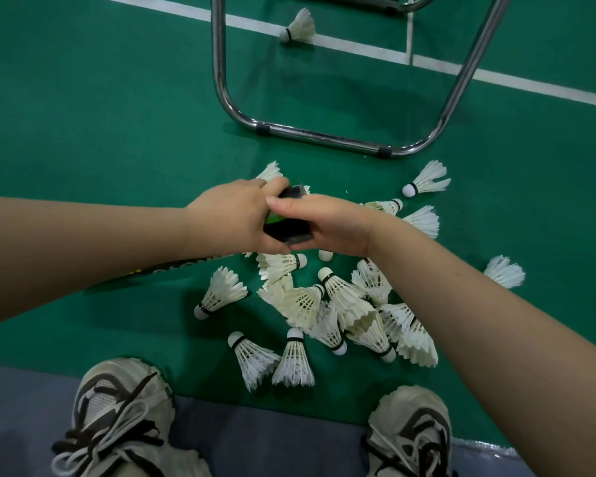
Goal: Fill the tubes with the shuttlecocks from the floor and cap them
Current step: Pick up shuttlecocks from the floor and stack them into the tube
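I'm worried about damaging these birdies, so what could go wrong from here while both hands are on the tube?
1. The left hand and right hand crowd one end of the black tube; a slip could drop it onto the pile of shuttlecocks below and bend feathers.
2. Shoes sit close to the nearest shuttlecock; a step could crush it.
3. The far shuttlecock beyond the metal frame may get missed.

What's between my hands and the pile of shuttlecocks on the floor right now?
The dark tube is: both the left hand and the right hand are closed around it, above the pile of shuttlecocks. Otherwise nothing visible blocks the reach down; the metal frame stands beyond it.
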### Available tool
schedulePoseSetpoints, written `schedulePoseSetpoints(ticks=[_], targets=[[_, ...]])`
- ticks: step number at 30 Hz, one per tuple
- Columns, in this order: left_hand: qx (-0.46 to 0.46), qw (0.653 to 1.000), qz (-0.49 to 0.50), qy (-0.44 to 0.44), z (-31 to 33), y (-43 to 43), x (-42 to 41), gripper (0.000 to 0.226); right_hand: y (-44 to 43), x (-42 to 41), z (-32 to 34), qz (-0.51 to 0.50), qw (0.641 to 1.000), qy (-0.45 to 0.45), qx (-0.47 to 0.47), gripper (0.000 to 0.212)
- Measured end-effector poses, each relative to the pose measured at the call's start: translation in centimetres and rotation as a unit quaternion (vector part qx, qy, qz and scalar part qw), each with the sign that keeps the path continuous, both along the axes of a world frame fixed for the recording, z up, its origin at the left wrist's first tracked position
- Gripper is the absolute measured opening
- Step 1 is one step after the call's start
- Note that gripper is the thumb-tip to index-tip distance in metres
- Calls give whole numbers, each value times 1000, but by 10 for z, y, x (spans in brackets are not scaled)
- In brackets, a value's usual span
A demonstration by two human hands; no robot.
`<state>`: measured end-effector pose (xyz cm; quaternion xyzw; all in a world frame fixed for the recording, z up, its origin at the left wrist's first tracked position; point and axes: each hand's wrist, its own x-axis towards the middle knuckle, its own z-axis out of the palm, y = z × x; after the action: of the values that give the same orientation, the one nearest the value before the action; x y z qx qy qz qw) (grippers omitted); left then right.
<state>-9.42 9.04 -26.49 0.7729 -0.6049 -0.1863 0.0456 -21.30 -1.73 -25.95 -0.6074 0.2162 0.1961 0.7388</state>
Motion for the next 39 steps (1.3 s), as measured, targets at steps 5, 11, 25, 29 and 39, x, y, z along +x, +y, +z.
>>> schedulePoseSetpoints(ticks=[5, 11, 25, 29, 39], targets=[[2, 1000, -2, -24, 7, -15, -3, 82, -22, -13, 8, -104, 988, 12, -111, 35], [9, 999, -26, -37, 8, -15, -5, 88, -65, -67, -5, -292, 909, 104, -279, 20], [29, 998, -45, -23, 0, -32, -22, 89, -36, -117, -71, 251, 751, 157, -590, 22], [33, 998, -46, -23, 0, -36, -26, 87, -42, -119, -67, 154, 762, 133, -614, 20], [43, 998, -37, -22, 4, -50, -32, 86, -45, -89, 6, -364, 873, -80, -314, 22]])
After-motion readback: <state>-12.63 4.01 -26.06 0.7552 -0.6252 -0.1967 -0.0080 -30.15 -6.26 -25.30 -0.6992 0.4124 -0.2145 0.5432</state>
